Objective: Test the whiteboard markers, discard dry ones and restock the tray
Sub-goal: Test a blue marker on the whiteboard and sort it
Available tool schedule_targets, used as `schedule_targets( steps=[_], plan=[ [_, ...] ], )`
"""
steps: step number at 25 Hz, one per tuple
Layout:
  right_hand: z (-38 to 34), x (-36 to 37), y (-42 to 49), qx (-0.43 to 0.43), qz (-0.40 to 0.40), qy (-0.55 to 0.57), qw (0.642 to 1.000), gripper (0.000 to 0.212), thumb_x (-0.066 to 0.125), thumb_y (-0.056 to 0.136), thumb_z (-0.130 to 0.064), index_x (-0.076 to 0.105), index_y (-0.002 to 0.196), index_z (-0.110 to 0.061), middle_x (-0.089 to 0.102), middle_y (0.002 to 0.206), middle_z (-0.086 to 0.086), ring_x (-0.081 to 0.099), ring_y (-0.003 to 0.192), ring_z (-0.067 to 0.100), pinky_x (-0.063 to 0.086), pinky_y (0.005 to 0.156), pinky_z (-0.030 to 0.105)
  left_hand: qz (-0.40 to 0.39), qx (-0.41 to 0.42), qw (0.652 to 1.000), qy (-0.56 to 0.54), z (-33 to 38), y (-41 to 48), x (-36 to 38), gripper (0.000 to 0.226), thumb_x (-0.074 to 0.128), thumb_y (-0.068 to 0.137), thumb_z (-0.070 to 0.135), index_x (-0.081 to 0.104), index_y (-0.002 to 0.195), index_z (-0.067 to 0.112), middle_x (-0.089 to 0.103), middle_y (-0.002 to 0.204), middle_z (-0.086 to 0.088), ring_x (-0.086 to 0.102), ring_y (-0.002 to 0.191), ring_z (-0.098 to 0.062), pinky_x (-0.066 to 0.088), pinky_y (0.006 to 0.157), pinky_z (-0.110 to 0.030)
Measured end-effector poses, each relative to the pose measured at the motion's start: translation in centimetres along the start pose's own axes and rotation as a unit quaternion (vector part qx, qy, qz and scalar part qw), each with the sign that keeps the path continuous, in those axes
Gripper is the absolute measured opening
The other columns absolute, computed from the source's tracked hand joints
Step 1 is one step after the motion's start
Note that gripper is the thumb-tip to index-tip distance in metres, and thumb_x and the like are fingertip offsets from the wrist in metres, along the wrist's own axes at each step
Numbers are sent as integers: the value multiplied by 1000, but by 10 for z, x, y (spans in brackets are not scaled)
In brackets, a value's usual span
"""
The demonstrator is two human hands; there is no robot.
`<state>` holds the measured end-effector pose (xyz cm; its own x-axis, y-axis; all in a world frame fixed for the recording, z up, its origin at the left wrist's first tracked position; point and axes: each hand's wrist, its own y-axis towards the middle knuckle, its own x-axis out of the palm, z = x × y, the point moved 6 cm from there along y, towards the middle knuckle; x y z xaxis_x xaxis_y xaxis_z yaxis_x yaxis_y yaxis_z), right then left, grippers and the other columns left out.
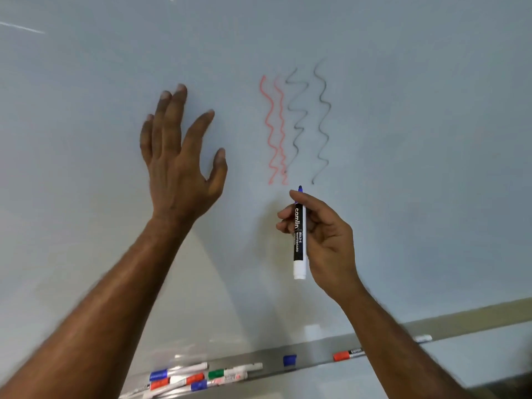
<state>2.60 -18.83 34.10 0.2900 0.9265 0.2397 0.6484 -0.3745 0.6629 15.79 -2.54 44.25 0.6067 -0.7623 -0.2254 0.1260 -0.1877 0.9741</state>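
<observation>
1. Left hand (180, 156): well above the tray (313, 356), fingers spread, holding nothing. Likely steadying against the whiteboard (431, 139).
2. Right hand (325, 237): pinches the uncapped blue marker (299, 240) above the tray, tip up just under the test squiggles (322, 122). Looks poised for a test stroke.
3. Blue cap (289, 359) parked on the tray; untested markers (198, 375) piled at its left end.

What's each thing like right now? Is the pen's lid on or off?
Blue marker: lid off, tip up.
Right hand: grips the blue marker.
Left hand: open, fingers spread.
Blue cap: off, lying alone on the tray.
Red marker: capped, lying on the tray.
Marker pile: heaped at the tray's left end, coloured caps on.
Whiteboard: two red, two black squiggles.
</observation>
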Motion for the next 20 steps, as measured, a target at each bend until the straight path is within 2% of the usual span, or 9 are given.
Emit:
schedule_targets(
  steps=[3,6,8,10,13,15,17,20],
  plan=[
    [-8,9,19,-4,33,22,999,23,66,85,-4,64,108,-4,62,78,12,63,71,21,55,72,30,11,6,1000,27,1,3,7,54,56,91,34,50,140,12,30,157,-18,23,147,-35,16,120,-51],
    [-13,20,41,-6,22,-29,999,25,60,88,-31,69,97,-10,65,72,11,61,63,23,51,60,29,8,18,997,71,2,-10,15,59,51,93,38,43,146,13,27,158,-17,22,148,-36,16,120,-52],
    [-20,33,59,-28,-4,-59,998,17,58,91,-25,68,100,-14,67,72,8,62,64,23,51,58,31,23,17,997,74,1,-12,16,60,52,92,39,44,146,13,28,157,-16,23,147,-35,18,120,-52],
    [-31,46,75,-82,-15,-135,987,13,61,90,-14,61,103,-17,69,72,7,64,62,19,53,55,31,32,21,996,76,1,-11,15,61,53,92,40,45,145,12,29,157,-16,24,147,-35,19,120,-52],
    [-52,60,102,-179,7,-247,952,16,70,85,-10,60,97,-9,66,73,0,61,57,11,48,53,20,35,31,996,75,1,-13,16,61,52,92,41,45,145,11,30,157,-17,24,147,-35,19,120,-52],
    [-61,63,117,-216,40,-287,932,14,72,85,-11,62,94,-6,65,72,-5,58,56,9,45,54,18,35,35,996,77,0,-14,17,62,54,91,41,45,145,11,30,156,-17,24,147,-35,20,120,-52],
    [-63,60,120,-225,75,-287,928,10,71,86,-12,64,91,-8,63,70,-6,57,54,10,45,53,20,39,34,996,75,-1,-15,17,62,55,90,40,46,144,11,32,156,-17,25,147,-35,21,119,-52],
    [-51,56,106,-208,49,-288,933,9,73,85,-13,66,90,-9,64,70,-8,59,54,14,47,52,24,49,36,995,77,0,-16,17,61,55,90,40,48,143,11,34,155,-17,27,146,-34,22,119,-52]
  ],
)
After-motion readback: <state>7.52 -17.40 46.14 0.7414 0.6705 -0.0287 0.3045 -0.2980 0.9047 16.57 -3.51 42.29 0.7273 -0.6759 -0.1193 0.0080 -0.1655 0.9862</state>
